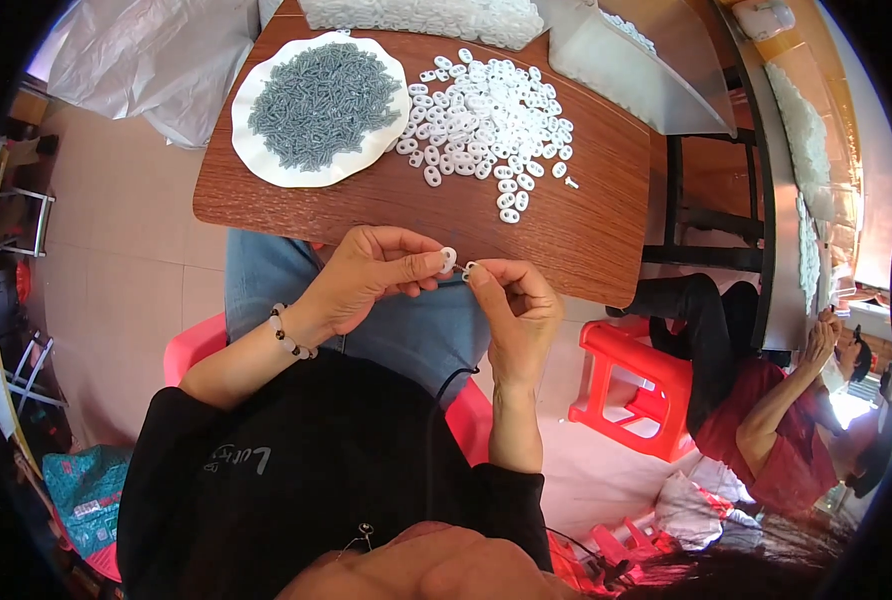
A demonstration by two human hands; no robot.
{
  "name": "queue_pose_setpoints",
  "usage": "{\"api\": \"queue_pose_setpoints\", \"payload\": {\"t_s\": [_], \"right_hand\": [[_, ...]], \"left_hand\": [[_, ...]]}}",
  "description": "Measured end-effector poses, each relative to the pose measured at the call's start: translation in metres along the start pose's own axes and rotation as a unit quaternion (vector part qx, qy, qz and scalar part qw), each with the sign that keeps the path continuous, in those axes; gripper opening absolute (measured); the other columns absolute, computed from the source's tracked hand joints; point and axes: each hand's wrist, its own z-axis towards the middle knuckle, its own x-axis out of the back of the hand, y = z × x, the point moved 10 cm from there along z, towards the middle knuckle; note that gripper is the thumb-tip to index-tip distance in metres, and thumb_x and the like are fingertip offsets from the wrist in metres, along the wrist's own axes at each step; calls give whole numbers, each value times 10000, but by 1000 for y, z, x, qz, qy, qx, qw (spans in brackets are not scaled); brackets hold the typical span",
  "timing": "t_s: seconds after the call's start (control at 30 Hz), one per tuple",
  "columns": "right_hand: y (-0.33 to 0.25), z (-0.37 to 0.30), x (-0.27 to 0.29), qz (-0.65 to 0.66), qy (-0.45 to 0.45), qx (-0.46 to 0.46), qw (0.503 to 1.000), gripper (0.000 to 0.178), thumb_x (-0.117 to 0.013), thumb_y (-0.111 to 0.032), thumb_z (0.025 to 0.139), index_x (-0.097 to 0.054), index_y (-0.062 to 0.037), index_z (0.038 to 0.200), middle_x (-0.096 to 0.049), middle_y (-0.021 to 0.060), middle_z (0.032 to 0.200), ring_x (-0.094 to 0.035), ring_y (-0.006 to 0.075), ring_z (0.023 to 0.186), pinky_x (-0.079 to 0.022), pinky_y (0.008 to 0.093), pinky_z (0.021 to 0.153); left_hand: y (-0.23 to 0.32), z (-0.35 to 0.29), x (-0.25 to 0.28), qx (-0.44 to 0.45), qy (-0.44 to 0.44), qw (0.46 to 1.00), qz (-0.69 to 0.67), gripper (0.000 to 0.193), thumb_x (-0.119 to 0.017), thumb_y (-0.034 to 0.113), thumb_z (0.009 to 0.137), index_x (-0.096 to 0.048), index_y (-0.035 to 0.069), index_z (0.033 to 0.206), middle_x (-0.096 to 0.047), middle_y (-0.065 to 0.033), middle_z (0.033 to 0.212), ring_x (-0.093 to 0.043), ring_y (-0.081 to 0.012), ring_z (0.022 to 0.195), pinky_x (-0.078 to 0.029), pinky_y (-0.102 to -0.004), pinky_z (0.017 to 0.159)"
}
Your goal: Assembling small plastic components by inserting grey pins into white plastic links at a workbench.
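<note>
My left hand [381, 268] is closed, pinching a small white oval plastic piece with two holes [448, 259] between thumb and forefinger. A similar white piece [469, 271] sits in the pinch of my right hand [514, 305], mostly covered by its fingers. The two pieces are close together, with a thin grey bit between them too small to make out. Both hands are over my lap, just off the near edge of the brown table [606, 230]. Beyond them lies a loose pile of such white two-hole pieces [486, 115].
On the table's left, a white wavy-rimmed plate [256, 165] holds many small grey screw-like parts [321, 105]. Translucent bins [636, 75] line the far side. A red stool [631, 390] stands at right, near a seated person [776, 430] working. A plastic bag [151, 65] hangs far left.
</note>
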Motion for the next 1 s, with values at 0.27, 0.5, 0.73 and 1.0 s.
{"api": "queue_pose_setpoints", "payload": {"t_s": [0.27, 0.5, 0.73, 1.0], "right_hand": [[0, 0, 0, -23, 4, 2, 1000, 61, -718, -15, 843, -688, 3, 893, -669, -1, 806, -563, 30, 717, -443, 176, 661], [-4, -1, 0, -65, 14, 18, 998, 71, -735, -39, 833, -698, -5, 883, -661, -11, 773, -534, 28, 673, -426, 182, 626], [-10, -2, -4, -85, 14, 39, 996, 68, -737, -40, 830, -695, -10, 876, -659, -13, 761, -530, 30, 666, -425, 186, 614], [-4, -3, -16, 3, -60, -14, 998, 129, -730, -32, 839, -671, 1, 949, -654, -11, 813, -542, 44, 718, -436, 189, 670]], "left_hand": [[10, -2, 2, -37, 32, 997, 57, 200, -729, 164, 868, -693, 23, 1005, -701, -52, 848, -629, -79, 710, -470, -182, 572], [13, -3, 1, -53, 27, 996, 68, 199, -735, 172, 864, -696, 21, 987, -693, -50, 831, -609, -69, 691, -463, -171, 570], [17, -6, -2, -69, 24, 992, 104, 216, -740, 183, 861, -698, 17, 991, -697, -39, 842, -589, -49, 686, -463, -166, 579], [20, -9, -6, -77, 0, 992, 103, 235, -720, 156, 875, -695, -14, 1037, -704, -52, 881, -612, -66, 722, -491, -189, 625]]}}
